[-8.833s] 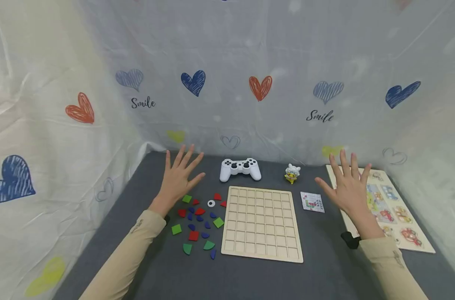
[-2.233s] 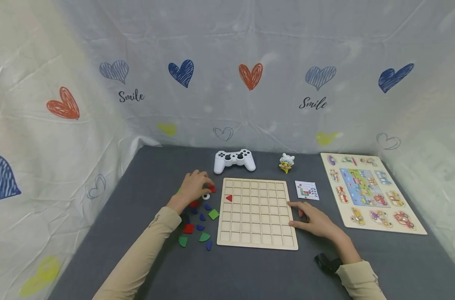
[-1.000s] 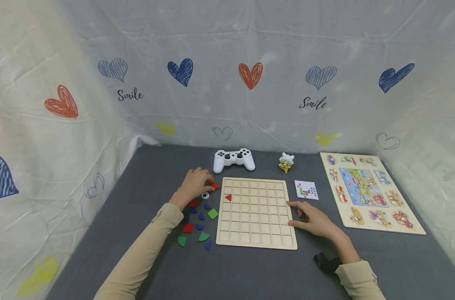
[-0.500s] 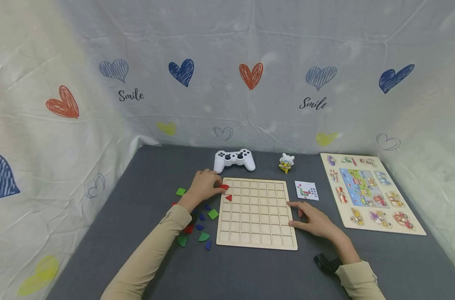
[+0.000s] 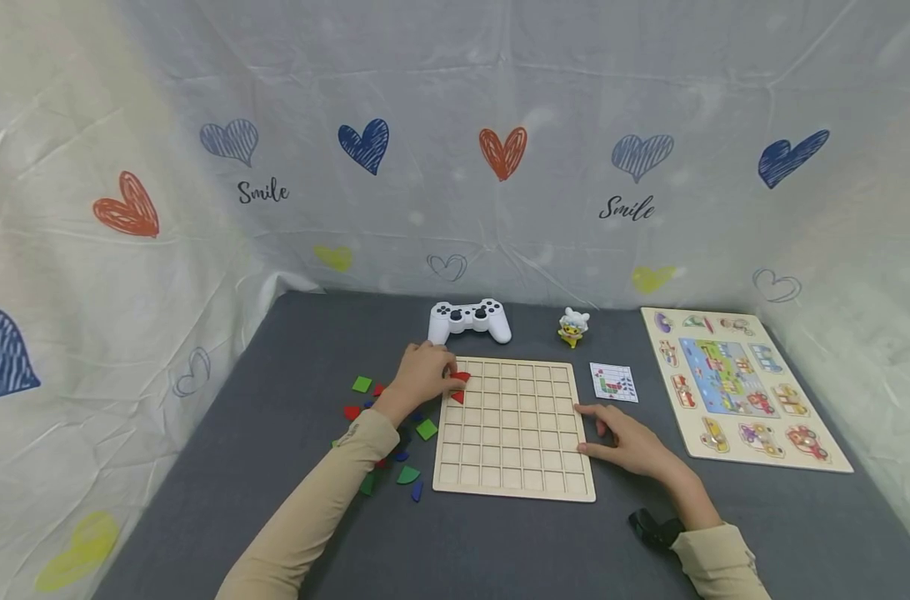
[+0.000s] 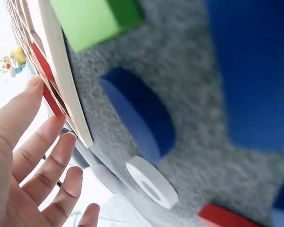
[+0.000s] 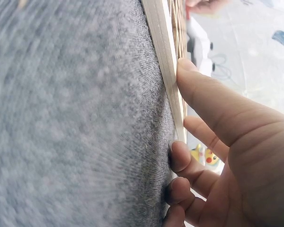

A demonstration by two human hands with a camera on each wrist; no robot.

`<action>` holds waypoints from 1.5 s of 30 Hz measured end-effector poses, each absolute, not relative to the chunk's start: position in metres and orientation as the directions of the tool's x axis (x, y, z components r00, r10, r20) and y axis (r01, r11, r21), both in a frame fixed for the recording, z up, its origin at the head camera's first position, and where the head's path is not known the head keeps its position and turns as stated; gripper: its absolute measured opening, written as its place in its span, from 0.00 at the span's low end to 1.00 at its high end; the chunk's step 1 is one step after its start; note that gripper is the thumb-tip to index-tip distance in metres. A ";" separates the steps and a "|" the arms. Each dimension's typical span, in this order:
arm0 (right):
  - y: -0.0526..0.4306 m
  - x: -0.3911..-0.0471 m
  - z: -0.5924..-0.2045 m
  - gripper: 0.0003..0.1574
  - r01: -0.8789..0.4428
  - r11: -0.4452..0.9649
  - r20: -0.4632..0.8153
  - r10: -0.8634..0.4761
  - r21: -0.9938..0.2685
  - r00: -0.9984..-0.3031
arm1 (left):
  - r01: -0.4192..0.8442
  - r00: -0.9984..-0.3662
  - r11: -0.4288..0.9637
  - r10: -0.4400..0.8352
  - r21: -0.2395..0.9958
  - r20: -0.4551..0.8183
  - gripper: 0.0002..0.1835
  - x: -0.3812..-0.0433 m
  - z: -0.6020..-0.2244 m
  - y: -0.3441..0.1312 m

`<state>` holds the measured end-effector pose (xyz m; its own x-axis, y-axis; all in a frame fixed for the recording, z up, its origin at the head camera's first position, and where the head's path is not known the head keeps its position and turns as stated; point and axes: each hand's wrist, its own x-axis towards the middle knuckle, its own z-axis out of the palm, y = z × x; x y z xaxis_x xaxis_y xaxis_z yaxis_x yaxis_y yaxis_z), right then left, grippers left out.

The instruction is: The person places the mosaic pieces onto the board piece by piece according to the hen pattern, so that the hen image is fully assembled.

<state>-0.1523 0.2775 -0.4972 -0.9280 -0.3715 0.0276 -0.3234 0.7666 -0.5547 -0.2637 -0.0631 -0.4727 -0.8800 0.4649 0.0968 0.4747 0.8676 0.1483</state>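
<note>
Probably light and stiff, the red piece point(image 5: 462, 376) below mid-frame suits an edge grip; the left hand point(image 5: 423, 372) pinches it, the right hand point(image 5: 626, 437), fingers relaxed, touches the board point(image 5: 512, 434).

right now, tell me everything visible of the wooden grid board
The wooden grid board is pale, squarish, with raised ridges making small cells, and lies flat on the grey cloth. A red triangular piece sits at its left; the left hand holds another red piece there; the right hand touches its right edge.
</note>
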 end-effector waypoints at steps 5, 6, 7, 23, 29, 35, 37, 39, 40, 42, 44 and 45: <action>0.277 -0.152 -0.497 0.37 -0.333 0.764 0.039 -0.375 -0.552 -0.926 | 0.464 -0.886 0.873 0.457 0.151 0.081 0.15 -0.263 -0.471 -0.058; 0.277 -0.152 -0.497 0.37 -0.335 0.762 0.043 -0.376 -0.553 -0.926 | 0.463 -0.886 0.874 0.457 0.149 0.078 0.15 -0.263 -0.471 -0.057; 0.277 -0.152 -0.497 0.37 -0.340 0.760 0.048 -0.378 -0.554 -0.925 | 0.463 -0.886 0.875 0.457 0.143 0.077 0.15 -0.264 -0.472 -0.056; 0.278 -0.153 -0.496 0.38 -0.336 0.754 0.042 -0.380 -0.565 -0.924 | 0.473 -0.880 0.877 0.465 0.085 0.092 0.14 -0.265 -0.475 -0.048; 0.279 -0.153 -0.497 0.38 -0.340 0.749 0.046 -0.384 -0.569 -0.922 | 0.493 -0.870 0.863 0.485 0.114 0.086 0.13 -0.262 -0.475 -0.046; 0.279 -0.153 -0.498 0.38 -0.337 0.752 0.039 -0.384 -0.567 -0.923 | 0.505 -0.862 0.845 0.504 0.173 0.056 0.12 -0.262 -0.475 -0.046; 0.279 -0.153 -0.498 0.38 -0.337 0.754 0.039 -0.383 -0.564 -0.923 | 0.509 -0.859 0.839 0.510 0.195 0.047 0.12 -0.262 -0.475 -0.047; 0.279 -0.153 -0.497 0.38 -0.340 0.753 0.043 -0.384 -0.563 -0.922 | 0.510 -0.857 0.834 0.513 0.210 0.043 0.12 -0.261 -0.475 -0.049; 0.279 -0.153 -0.498 0.38 -0.341 0.753 0.045 -0.384 -0.562 -0.922 | 0.511 -0.857 0.831 0.513 0.219 0.049 0.12 -0.261 -0.475 -0.050; 0.279 -0.153 -0.498 0.38 -0.343 0.753 0.048 -0.384 -0.561 -0.922 | 0.506 -0.859 0.826 0.509 0.249 0.059 0.11 -0.259 -0.474 -0.052; 0.279 -0.153 -0.498 0.38 -0.342 0.754 0.048 -0.383 -0.561 -0.922 | 0.502 -0.862 0.823 0.503 0.267 0.071 0.10 -0.258 -0.473 -0.056; 0.279 -0.153 -0.498 0.38 -0.341 0.755 0.047 -0.382 -0.560 -0.923 | 0.500 -0.863 0.822 0.500 0.273 0.076 0.10 -0.257 -0.472 -0.058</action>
<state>-0.1533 0.2793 -0.4980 -0.9228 -0.3824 0.0469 -0.3413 0.7550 -0.5599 -0.2573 -0.0582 -0.4723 -0.8628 0.4998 0.0762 0.5002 0.8216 0.2734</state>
